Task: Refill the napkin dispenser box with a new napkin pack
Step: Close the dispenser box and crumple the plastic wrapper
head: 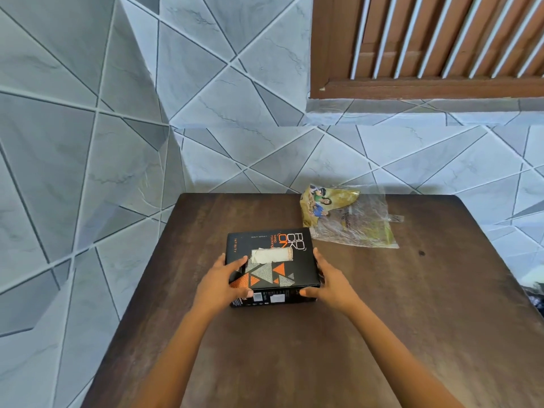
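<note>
A black napkin dispenser box [297, 267] with orange and grey triangles sits on the dark wooden table [397, 319]. White napkin [272, 256] shows through the slot cut in its lid. My left hand [219, 285] grips the box's left side, fingers lying over the lid and thumb on the front face. My right hand [331, 282] holds the right side, thumb on the front face. Behind the box to the right lies a crumpled, flat plastic napkin pack wrapper [347, 219], yellow-printed and partly clear.
The table stands in a corner of grey tiled walls [117, 142]. A brown slatted window [441, 42] is at upper right. A small dark spot [421, 253] marks the tabletop right of the wrapper.
</note>
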### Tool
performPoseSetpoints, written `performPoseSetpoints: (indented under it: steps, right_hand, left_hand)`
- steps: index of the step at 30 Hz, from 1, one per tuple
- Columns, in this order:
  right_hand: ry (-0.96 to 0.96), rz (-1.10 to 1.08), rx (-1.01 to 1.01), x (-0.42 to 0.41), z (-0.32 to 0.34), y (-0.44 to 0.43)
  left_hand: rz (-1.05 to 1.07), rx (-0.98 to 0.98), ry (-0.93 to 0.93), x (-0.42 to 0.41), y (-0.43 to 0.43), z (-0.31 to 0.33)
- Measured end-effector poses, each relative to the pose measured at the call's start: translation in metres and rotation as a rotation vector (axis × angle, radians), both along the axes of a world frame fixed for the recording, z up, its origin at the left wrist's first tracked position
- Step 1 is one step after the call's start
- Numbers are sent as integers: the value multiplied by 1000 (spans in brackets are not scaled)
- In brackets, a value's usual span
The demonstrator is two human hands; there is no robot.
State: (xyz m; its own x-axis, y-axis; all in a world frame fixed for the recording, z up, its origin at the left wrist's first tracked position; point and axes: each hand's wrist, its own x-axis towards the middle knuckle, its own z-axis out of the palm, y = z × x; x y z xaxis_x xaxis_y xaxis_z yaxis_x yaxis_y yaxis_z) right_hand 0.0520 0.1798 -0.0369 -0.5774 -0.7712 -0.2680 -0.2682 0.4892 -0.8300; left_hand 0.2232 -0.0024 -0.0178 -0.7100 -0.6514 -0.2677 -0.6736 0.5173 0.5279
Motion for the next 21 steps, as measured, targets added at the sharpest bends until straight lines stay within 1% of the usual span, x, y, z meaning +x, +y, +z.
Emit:
performPoseSetpoints:
  steps: [3, 6, 11, 16, 21]
  right_hand:
    - [66, -60, 2, -5, -3, -24]
    - [179, -90, 4, -11, -2, -50]
    - [333, -71, 45, -36, 0, -90]
    - [374, -73, 50, -71, 4, -123]
    - [385, -61, 63, -96, 2, -144]
  left_hand:
    - [77, -114, -36, -5, -9, 2]
    - [144, -168, -23, -15, -20, 4]
    - [174, -149, 44, -48, -52, 4]
    - [176, -126, 85, -89, -83, 5]
    - [167, -116, 87, -117, -108, 5]
